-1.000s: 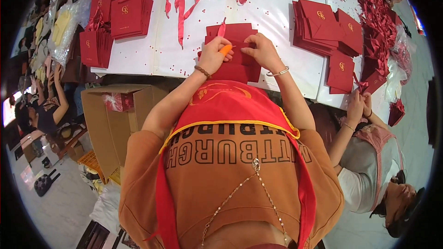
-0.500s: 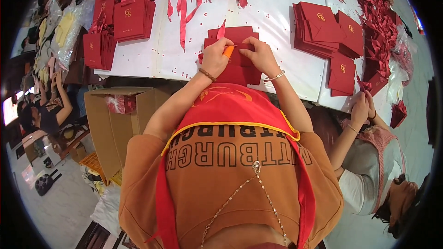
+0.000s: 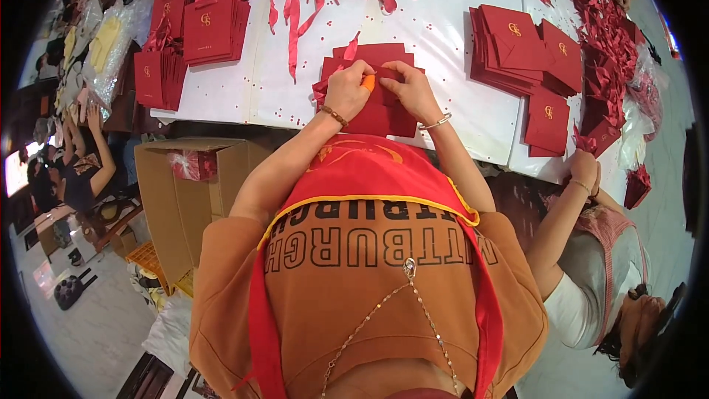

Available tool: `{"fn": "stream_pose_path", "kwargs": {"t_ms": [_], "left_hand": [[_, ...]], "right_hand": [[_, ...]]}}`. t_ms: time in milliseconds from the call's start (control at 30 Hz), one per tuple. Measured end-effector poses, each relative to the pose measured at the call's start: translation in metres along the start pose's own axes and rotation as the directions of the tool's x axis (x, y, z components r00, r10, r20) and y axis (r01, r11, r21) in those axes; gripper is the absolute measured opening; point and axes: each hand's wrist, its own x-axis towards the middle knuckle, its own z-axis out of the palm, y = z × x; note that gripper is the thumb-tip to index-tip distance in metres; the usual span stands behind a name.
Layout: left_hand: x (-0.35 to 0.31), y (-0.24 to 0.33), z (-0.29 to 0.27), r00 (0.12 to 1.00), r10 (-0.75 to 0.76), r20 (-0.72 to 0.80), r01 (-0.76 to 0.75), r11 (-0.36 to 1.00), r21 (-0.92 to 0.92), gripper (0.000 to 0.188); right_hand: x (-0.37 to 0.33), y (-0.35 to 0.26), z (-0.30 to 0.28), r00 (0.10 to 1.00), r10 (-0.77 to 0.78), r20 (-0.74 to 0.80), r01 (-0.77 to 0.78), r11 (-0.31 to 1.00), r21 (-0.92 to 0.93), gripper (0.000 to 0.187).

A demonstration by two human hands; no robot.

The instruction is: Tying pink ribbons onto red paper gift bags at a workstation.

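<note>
Pressing down at upper centre of the frame, the left hand and right hand both curl closed on the top red envelope of a small stack, pinning it flat against the white table; an orange cap covers one fingertip, probably for grip.

Both arms reach forward, left hand and right hand curled, fingertips close together.

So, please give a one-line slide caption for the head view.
Both hands, left and right, press red envelopes on a white table.
</note>
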Motion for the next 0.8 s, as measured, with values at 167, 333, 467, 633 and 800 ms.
{"fn": "stream_pose_path", "kwargs": {"t_ms": [167,333,467,633,800], "left_hand": [[0.005,0.004,-0.006,0.994,-0.051,0.093,0.053,0.998,-0.018,0.007],[0.002,0.011,-0.002,0.997,-0.08,0.015,0.08,0.995,-0.056,0.013],[0.003,0.017,-0.001,0.99,-0.137,-0.028,0.135,0.989,-0.061,0.023],[0.001,0.014,0.001,0.988,-0.128,0.09,0.128,0.992,0.012,0.029],[0.003,0.011,-0.006,0.929,-0.311,0.199,0.359,0.888,-0.287,0.026]], "right_hand": [[0.001,0.006,-0.001,1.0,-0.024,0.015,0.023,0.997,0.071,0.031],[-0.005,-0.001,0.001,0.999,-0.048,-0.015,0.048,0.999,0.012,0.03],[-0.007,-0.002,0.004,0.987,-0.148,-0.07,0.14,0.985,-0.097,0.028],[-0.008,0.0,0.005,0.95,-0.305,-0.066,0.291,0.943,-0.163,0.025],[-0.013,-0.003,0.004,0.949,-0.311,-0.052,0.304,0.946,-0.115,0.025]]}}
